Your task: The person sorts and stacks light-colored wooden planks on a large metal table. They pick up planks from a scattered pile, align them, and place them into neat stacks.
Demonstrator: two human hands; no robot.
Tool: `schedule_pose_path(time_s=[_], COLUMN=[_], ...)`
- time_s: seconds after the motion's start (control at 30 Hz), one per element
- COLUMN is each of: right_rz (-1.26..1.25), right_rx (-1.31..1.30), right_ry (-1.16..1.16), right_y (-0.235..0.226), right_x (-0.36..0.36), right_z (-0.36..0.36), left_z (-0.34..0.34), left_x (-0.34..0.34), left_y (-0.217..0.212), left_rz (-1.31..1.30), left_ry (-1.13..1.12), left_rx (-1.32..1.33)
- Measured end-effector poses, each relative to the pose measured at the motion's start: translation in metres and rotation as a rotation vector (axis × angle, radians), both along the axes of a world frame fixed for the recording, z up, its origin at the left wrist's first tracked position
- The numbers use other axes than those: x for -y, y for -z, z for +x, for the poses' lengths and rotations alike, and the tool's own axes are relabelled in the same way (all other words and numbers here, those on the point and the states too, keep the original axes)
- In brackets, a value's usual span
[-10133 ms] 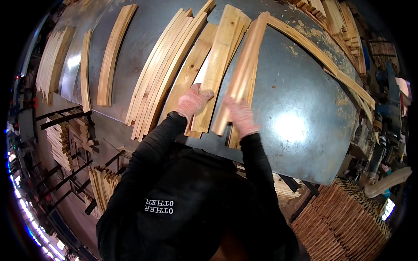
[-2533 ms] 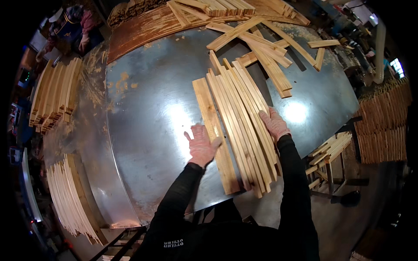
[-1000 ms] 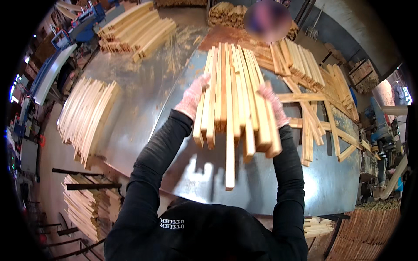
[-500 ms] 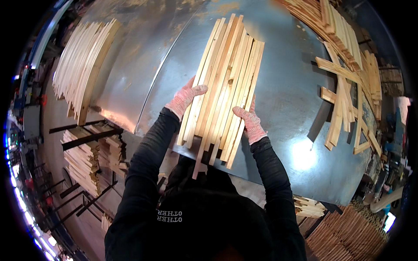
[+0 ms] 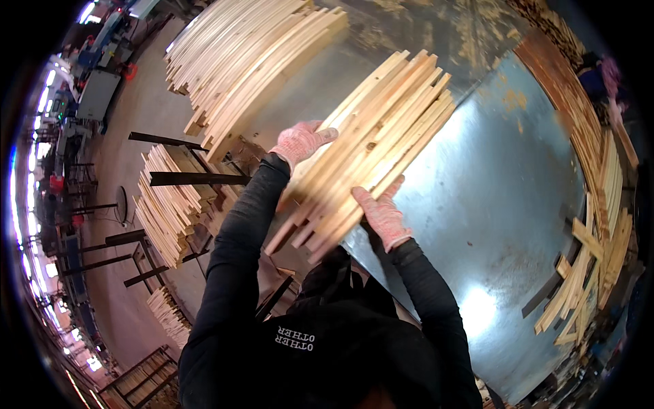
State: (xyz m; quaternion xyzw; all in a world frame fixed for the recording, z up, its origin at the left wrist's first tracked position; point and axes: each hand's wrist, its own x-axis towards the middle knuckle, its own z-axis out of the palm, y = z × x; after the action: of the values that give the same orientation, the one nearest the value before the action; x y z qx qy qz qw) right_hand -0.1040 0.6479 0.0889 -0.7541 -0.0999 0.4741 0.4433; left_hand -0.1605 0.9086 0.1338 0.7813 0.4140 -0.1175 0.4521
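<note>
A big strip stack [image 5: 248,61] is sitting on the left, then the left grip [image 5: 300,142] is clamping one side of the strip bundle [image 5: 381,126] over the table [image 5: 477,184] while the right grip [image 5: 383,213] is squeezing the other. I'd be pressing evenly from both sides, since the middle ones could be slipping out.

Grips a bundle of pale wooden strips [image 5: 381,136] with left hand [image 5: 302,142] at its left side, right hand [image 5: 384,215] at its right. Has a metal table [image 5: 470,198] beneath the bundle's far part, a larger strip stack [image 5: 255,58] left of it, loose boards [image 5: 565,296] well to its right.
</note>
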Motion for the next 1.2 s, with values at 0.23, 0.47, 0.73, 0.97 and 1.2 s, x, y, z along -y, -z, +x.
schedule_pose_path(time_s=[0.23, 0.47, 0.73, 0.97, 1.2], right_rz=[-0.047, 0.184, 0.551, 0.492, 0.648], right_rx=[0.052, 0.014, -0.293, -0.505, -0.569], right_ry=[-0.131, 0.081, 0.065, 0.138, 0.248], right_y=[-0.009, -0.007, 0.075, 0.019, 0.026], right_x=[-0.146, -0.18, -0.11, -0.115, -0.13], right_z=[-0.03, -0.045, -0.005, -0.028, -0.049], left_z=[-0.069, -0.151, -0.098, -0.109, -0.206], left_x=[-0.063, 0.017, 0.05, 0.071, 0.03], left_y=[-0.038, -0.046, -0.064, -0.056, -0.088], left_rz=[1.021, 0.219, 0.173, 0.226, 0.139], left_ry=[0.004, -0.169, 0.116, -0.046, 0.058], left_rx=[0.101, 0.579, -0.203, -0.268, 0.028])
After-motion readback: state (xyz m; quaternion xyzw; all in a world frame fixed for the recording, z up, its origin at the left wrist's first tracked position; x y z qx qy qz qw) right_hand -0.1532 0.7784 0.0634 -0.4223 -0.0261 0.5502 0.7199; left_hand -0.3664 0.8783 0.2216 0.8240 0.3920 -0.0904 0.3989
